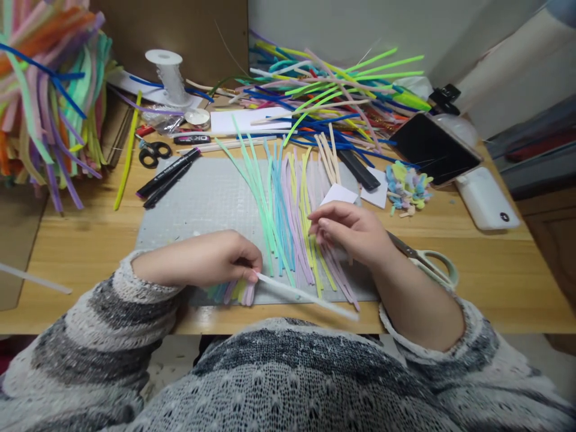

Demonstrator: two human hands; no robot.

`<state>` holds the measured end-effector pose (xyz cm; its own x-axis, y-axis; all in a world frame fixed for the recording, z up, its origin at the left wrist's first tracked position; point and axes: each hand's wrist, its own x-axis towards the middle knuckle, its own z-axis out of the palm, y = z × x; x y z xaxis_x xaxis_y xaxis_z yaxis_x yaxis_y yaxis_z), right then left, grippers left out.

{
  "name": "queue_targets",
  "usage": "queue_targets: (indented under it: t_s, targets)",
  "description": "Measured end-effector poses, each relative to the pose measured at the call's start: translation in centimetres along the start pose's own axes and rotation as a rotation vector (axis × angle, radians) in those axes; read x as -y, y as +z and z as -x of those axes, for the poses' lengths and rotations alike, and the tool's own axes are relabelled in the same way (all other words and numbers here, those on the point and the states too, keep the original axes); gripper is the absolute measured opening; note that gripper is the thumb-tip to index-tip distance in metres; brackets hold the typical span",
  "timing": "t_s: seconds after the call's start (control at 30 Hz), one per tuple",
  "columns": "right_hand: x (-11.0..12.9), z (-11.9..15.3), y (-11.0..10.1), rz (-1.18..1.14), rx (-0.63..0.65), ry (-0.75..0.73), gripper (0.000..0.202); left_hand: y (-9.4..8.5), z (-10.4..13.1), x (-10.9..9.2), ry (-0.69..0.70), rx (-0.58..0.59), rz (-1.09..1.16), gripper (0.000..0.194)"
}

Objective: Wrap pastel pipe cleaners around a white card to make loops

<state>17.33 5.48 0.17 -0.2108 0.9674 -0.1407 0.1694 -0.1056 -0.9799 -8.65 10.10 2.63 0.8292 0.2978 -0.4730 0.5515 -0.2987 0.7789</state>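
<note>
While the fuzzy white stem [310, 296] slants past the flat grey cutting mat [180, 198] toward the near edge of your pale wooden table [495, 282], bare wood borders the mat's right side. Beyond, a multicoloured pile of stems [324, 90] lies before the pale wall [382, 24]. Your left hand [220, 255] pinches the white stem's end; your right hand [355, 233], well apart, is loosely open by the yellow and lilac stems [302, 240] (you can't tell whether it touches them).

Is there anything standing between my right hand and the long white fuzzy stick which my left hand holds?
Nothing visible stands between the right hand and the white stick; the pastel fuzzy sticks lie low on the grey mat.
</note>
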Motion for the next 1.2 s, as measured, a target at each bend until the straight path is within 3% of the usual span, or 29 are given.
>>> queue_targets:
  t_s: [0.13,0.23,0.33,0.47,0.53,0.7,0.8,0.87,1.0,1.1,1.2]
  targets:
    - [-0.1,0.1,-0.9,0.387,-0.412,-0.297,0.016,-0.1,-0.1,0.4,0.046,0.024,-0.085,0.018]
    - [-0.2,-0.2,-3.2,0.604,-0.558,-0.263,0.018,-0.2,-0.1,0.5,0.063,0.015,-0.106,0.019]
    - [-0.6,-0.5,-5.5,0.854,-0.465,-0.104,0.014,-0.6,-0.1,0.4,0.072,-0.006,-0.104,0.019]
    - [-1.0,-0.5,-6.8,0.909,-0.357,0.025,0.014,-1.1,0.0,0.6,0.066,-0.097,-0.097,0.02]
    - [-1.2,-0.4,-6.7,0.918,-0.339,-0.008,0.02,-1.1,0.0,0.8,0.054,-0.143,-0.112,0.021]
    - [-1.7,-0.8,-4.5,1.09,-0.294,-0.098,0.063,-0.5,0.1,0.6,-0.02,-0.265,-0.116,0.022]
    - [-1.8,-1.0,-3.2,1.177,-0.271,-0.07,0.059,0.0,0.1,0.6,-0.037,-0.307,-0.088,0.023]
    - [-1.7,-1.0,-3.1,1.098,-0.284,-0.091,0.055,0.3,0.0,0.8,-0.032,-0.343,-0.107,0.021]
    - [-1.4,-0.8,-5.9,0.806,-0.414,-0.153,0.053,0.6,-0.2,1.2,-0.022,-0.401,-0.159,0.017]
    - [-1.8,-0.4,-9.0,1.006,-0.463,-0.124,0.055,0.7,-0.4,1.4,-0.009,-0.411,-0.167,0.017]
    - [-2.2,0.2,-10.7,1.182,-0.364,-0.009,0.05,0.8,-0.5,1.5,0.003,-0.424,-0.155,0.018]
